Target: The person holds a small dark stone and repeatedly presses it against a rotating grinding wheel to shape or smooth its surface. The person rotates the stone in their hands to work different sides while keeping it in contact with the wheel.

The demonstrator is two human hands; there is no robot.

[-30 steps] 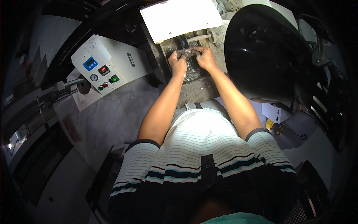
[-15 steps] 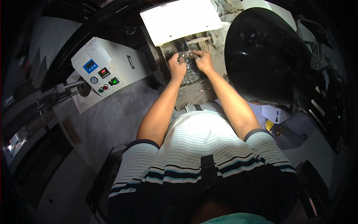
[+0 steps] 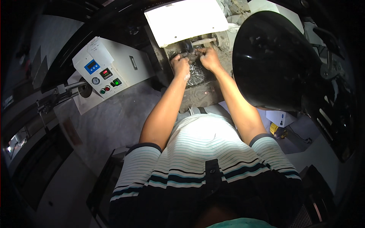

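Observation:
Both my hands are up at a grimy metal work tray (image 3: pixel 199 95), just in front of a small dark wheel (image 3: pixel 189 46) on a pale, tapered spindle (image 3: pixel 205 41). My left hand (image 3: pixel 181 66) is closed, fingertips pinched at the near left of the wheel. Thumb and fingers of my right hand (image 3: pixel 209 60) are drawn together on the wheel's right. Between the fingertips there seems to be a small greyish piece, too small and smeared to name. Whether it touches the wheel I cannot tell. Wet-looking, glistening film (image 3: pixel 195 74) lies in the tray below my hands.
A bright white panel (image 3: pixel 186 19) overhangs the wheel. Close on the right hangs a large black, rounded shield (image 3: pixel 270 60) on a jointed arm. At left stands a white control box (image 3: pixel 110 68) with displays and buttons. A yellow-and-black object (image 3: pixel 277 131) lies lower right.
My left hand has turned a little and shifted slightly left; my right hand has moved a bit right and up. More of the dark wheel shows between them. The whole view has shifted slightly.

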